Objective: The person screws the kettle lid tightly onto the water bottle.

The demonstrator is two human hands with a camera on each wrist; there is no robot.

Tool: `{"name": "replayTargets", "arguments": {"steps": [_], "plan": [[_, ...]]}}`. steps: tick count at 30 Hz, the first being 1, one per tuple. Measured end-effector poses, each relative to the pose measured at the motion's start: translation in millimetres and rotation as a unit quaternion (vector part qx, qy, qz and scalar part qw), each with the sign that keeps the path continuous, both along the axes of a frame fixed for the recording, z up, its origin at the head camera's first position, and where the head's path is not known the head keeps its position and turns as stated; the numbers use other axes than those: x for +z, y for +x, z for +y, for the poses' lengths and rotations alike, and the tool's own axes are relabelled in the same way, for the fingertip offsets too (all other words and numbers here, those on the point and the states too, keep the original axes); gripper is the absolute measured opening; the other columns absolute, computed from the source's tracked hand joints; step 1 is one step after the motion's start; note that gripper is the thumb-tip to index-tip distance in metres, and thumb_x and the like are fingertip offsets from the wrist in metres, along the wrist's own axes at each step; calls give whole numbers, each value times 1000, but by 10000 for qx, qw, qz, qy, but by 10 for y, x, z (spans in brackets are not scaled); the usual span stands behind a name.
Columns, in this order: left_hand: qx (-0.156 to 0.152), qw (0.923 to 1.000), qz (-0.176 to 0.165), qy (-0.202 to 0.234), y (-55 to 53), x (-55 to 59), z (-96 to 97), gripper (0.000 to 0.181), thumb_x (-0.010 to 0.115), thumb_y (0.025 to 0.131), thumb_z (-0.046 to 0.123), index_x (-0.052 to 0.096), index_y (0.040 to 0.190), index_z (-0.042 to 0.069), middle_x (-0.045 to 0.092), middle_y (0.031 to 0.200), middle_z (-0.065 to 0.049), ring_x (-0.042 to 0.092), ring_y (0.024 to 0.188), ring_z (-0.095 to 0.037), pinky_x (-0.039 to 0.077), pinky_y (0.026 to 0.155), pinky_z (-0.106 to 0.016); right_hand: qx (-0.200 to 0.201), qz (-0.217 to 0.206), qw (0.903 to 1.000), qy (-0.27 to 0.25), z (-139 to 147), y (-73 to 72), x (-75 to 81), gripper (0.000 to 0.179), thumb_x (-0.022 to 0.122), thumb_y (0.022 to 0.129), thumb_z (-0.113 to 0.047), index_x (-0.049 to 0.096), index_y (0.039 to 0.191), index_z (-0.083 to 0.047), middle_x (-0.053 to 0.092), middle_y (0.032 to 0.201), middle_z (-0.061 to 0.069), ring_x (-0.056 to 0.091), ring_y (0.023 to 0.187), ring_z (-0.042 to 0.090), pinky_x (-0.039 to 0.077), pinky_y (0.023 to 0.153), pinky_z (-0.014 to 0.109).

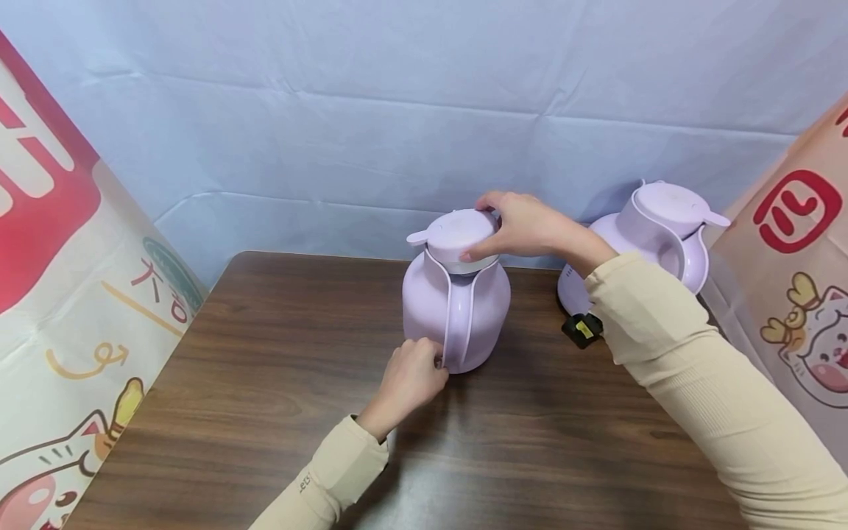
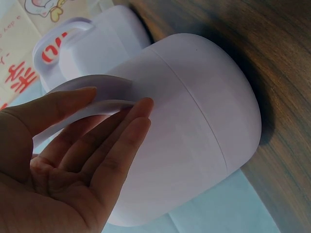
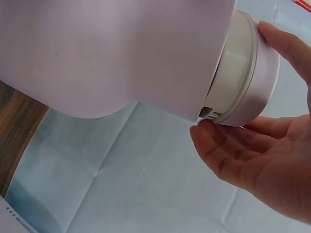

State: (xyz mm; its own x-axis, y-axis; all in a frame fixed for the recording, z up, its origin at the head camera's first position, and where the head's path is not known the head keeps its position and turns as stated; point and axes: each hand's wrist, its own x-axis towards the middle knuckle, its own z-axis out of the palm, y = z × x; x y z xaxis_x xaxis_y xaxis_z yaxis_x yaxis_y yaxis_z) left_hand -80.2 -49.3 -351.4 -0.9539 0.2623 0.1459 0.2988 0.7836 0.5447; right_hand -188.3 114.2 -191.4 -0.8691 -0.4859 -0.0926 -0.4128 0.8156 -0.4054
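Head: my right hand (image 1: 523, 224) grips the disc-shaped lid (image 1: 461, 230) of a smooth, rounded lilac jug (image 1: 424, 309) on the wood-grained surface (image 1: 285, 346); my left hand (image 1: 414, 372) holds its looped handle (image 1: 458, 324), my sleeve (image 1: 669, 338) part-hiding a second jug (image 1: 669, 206). Left wrist: that hand obscures the neck. Right wrist: the base is cropped.

Creased pale-blue sheeting (image 1: 397, 125), probably cloth, backs a brown wood-grain table (image 1: 285, 346); cartoon-printed hangings (image 1: 788, 258) flank both sides.

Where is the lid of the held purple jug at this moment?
In the head view, the lid is near the centre, at the top of the jug, gripped on its right side by the right hand, with the left hand lower, at the handle.
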Motion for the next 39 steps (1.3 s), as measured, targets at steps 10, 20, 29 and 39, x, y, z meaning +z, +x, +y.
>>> {"name": "replayTargets", "arguments": {"steps": [10, 20, 29, 39], "plan": [[-7, 10000, 34, -40, 6, 4, 1, 29, 64, 65, 4, 42, 49, 13, 30, 47, 6, 35, 47, -16, 33, 44, -30, -93, 51, 9999, -95, 3, 9, -10, 69, 74, 70, -33, 47, 122, 2, 54, 116, 20, 48, 104, 30, 36, 87, 41], [7, 10000, 32, -21, 11, 0, 6, 29, 64, 65, 4, 42, 49, 13, 31, 47, 6, 35, 46, -16, 34, 44, -31, -156, 139, 9995, -230, 6, 33, -17, 66, 75, 69, -30, 47, 119, 4, 54, 113, 21, 48, 102, 31, 36, 86, 41], [48, 10000, -57, -7, 11, -2, 12, 28, 64, 66, 4, 43, 49, 13, 33, 48, 5, 36, 46, -18, 34, 44, -31, -205, 183, 9994, -220, 8, 43, -23, 67, 76, 69, -31, 47, 119, 3, 55, 113, 21, 48, 102, 31, 36, 86, 42], [50, 10000, -27, -7, 9, -9, 20, 27, 64, 66, 4, 43, 49, 13, 35, 47, 4, 38, 46, -18, 34, 44, -32, -124, -77, 9999, 26, -2, -1, 24, 71, 75, 69, -33, 45, 122, 3, 53, 116, 20, 47, 103, 30, 37, 87, 42]]}}
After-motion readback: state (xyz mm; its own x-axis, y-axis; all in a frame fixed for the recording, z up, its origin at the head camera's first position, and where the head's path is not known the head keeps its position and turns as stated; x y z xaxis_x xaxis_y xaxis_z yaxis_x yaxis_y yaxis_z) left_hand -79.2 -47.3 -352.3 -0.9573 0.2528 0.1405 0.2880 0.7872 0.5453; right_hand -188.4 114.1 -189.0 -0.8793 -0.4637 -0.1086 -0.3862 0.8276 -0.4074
